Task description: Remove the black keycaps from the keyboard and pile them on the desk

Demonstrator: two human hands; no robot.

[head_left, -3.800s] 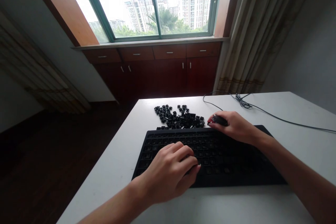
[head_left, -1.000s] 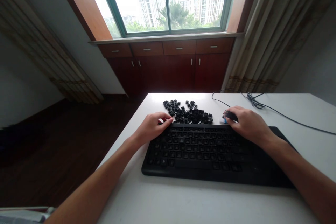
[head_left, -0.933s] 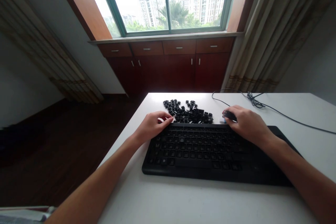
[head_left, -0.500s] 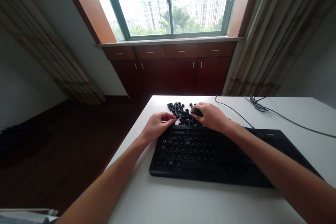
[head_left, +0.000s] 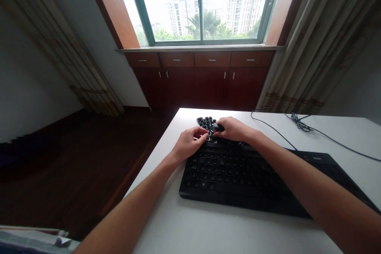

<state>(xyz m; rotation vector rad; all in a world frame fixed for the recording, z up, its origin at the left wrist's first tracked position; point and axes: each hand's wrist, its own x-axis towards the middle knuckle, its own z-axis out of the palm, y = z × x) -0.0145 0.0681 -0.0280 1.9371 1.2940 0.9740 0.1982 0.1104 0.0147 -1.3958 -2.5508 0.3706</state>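
A black keyboard (head_left: pixel 226 190) lies on the white table with its key sockets showing. Behind its upper left edge is a pile of small black keycaps (head_left: pixel 205 122). My left hand (head_left: pixel 189 142) is closed in a pinch at the pile's near side; whatever its fingertips hold is too small to make out. In my right hand (head_left: pixel 235 129) is a small black tool with a touch of red (head_left: pixel 218 127), its tip down among the keycaps close to my left fingertips. My right forearm crosses over the keyboard and hides part of it.
A black cable (head_left: pixel 274 129) runs from the keyboard's back edge to a tied bundle (head_left: pixel 300 124) on the right of the white table (head_left: pixel 238 230). Beyond the table stands a dark red cabinet (head_left: pixel 211 87) under a window. Curtains hang at both sides.
The view has shifted, so the table and keyboard sit further right. My right hand with the black tool has come closer to my left fingertips.
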